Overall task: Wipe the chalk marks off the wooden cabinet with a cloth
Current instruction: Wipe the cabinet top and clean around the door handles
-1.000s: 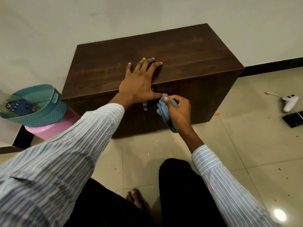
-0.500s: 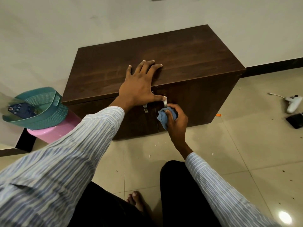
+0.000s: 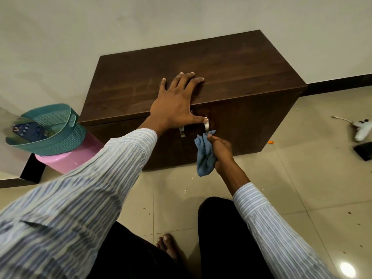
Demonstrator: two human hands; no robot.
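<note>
Left hand [image 3: 175, 105] flat, fingers spread on cabinet [image 3: 231, 73] top; right hand [image 3: 220, 151] grips blue cloth [image 3: 204, 156] against door front.

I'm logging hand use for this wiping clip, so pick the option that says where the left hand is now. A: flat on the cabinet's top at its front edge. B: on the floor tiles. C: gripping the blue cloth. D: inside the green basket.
A: the left hand lies spread on the top of the cabinet, while the right hand holds the blue cloth.
</note>
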